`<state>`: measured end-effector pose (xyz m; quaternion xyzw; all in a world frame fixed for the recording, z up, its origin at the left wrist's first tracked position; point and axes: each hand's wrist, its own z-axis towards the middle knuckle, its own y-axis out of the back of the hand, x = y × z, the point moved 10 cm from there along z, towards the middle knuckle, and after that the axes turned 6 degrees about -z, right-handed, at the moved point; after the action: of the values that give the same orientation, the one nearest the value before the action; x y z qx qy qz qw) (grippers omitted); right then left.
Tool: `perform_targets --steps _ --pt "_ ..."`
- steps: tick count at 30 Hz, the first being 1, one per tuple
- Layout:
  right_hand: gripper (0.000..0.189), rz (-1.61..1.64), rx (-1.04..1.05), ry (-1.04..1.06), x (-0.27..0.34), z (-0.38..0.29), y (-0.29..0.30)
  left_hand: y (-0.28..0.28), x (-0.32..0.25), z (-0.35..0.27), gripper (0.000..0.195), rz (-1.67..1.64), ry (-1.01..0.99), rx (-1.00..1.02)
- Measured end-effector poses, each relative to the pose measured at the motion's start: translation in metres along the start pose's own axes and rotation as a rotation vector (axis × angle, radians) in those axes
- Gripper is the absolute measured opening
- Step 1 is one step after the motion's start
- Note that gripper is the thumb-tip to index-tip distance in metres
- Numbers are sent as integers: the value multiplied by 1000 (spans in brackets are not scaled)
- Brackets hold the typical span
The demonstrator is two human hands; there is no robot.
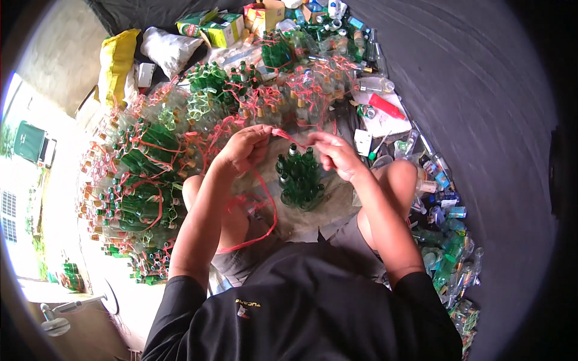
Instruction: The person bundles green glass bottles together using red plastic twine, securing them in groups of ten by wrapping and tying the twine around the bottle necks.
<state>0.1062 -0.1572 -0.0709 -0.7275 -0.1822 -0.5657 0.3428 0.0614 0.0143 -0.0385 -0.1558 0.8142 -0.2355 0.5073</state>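
Note:
My left hand (247, 146) pinches a strand of red plastic twine (287, 135) between thumb and fingers. From that hand the twine also loops down (274, 203) across my left thigh. The other end runs to the fingers of my right hand (336, 155), which are blurred; whether they grip it I cannot tell. Below and between both hands, a tight cluster of green glass bottles (301, 180) stands upright on the ground sheet (262, 189). No twine shows around this cluster. A tangle of the same twine lies by my left knee.
Tied bundles of clear bottles (271, 106) and green bottles (144, 201) crowd the left and front. Loose bottles (451, 252) line the dark fabric (451, 90) at right. A yellow sack (118, 63), a carton (224, 29) and a standing fan (108, 295) are farther off.

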Motion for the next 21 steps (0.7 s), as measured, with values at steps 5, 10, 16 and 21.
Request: perform_targets --steps 5,10,16,21 --pt "33 104 111 -44 -8 8 -34 9 12 27 23 -20 43 17" --pt "30 223 169 -184 -21 10 -36 36 18 52 14 -8 54 19" --pt "19 -102 131 -329 -52 21 -20 67 35 69 13 159 31 -107" --pt "10 196 -251 -181 -12 37 47 75 11 59 19 405 -46 -72"
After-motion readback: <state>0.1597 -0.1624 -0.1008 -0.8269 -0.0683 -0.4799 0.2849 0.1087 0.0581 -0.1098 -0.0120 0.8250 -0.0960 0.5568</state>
